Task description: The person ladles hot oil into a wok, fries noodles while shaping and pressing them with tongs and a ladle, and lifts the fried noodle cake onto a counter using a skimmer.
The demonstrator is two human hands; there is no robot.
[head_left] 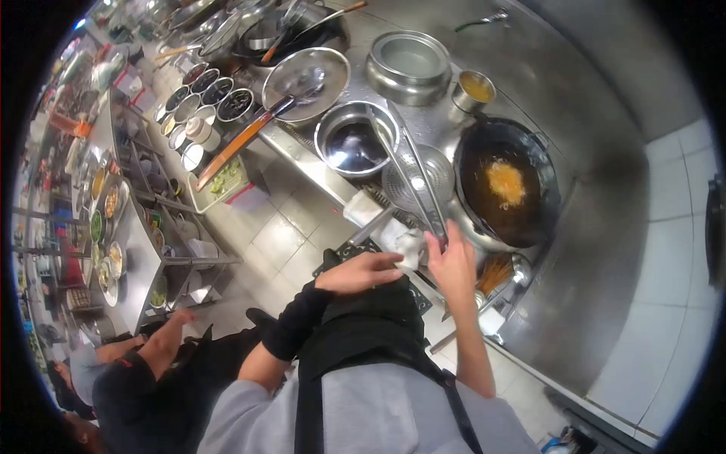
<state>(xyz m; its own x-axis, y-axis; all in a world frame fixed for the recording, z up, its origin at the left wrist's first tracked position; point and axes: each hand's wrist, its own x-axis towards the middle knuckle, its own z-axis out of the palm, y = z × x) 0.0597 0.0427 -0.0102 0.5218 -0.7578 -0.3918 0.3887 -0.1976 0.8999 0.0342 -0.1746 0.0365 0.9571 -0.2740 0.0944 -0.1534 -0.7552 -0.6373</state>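
My right hand is closed around the handle end of long metal tongs. Their arms stretch over a perforated metal strainer toward a steel pot of dark liquid. To the right of that hand, a black wok holds dark oil with an orange-golden piece of frying food in it. Held low before my black apron, my left hand has its fingers stretched out and nothing in it. A crumpled white cloth lies between the hands at the counter's edge.
A lidded-looking steel pot, a cup of yellow liquid and a wooden-handled round strainer stand farther back. Several sauce containers line the left. Another person is close at lower left, near a steel shelf.
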